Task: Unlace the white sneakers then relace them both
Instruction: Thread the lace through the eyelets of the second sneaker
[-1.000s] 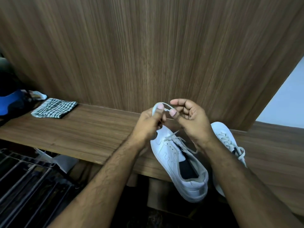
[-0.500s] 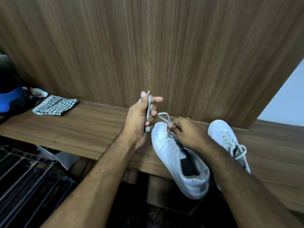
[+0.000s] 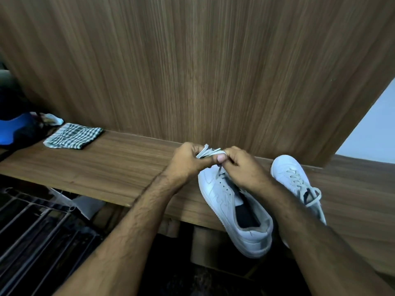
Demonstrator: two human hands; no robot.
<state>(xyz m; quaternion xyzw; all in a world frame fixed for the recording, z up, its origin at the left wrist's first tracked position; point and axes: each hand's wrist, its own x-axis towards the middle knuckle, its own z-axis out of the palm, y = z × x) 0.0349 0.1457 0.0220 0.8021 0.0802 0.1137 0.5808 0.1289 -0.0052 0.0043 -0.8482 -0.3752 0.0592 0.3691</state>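
Two white sneakers lie on a wooden shelf. The near sneaker has mostly bare eyelets and its heel overhangs the shelf's front edge. Its white lace is bunched above the toe. My left hand grips one side of the bunched lace and my right hand pinches the other side; the two hands touch. A strand runs from my hands down to the front eyelets. The far sneaker stands to the right, laced, partly hidden behind my right forearm.
A folded checked cloth lies at the shelf's left end, beside a blue and dark object. A wood-grain panel rises behind the shelf. A metal rack sits lower left, below the shelf.
My left hand came down and right from its raised position, and both hands now meet above the near sneaker's toe with the lace gathered between them.
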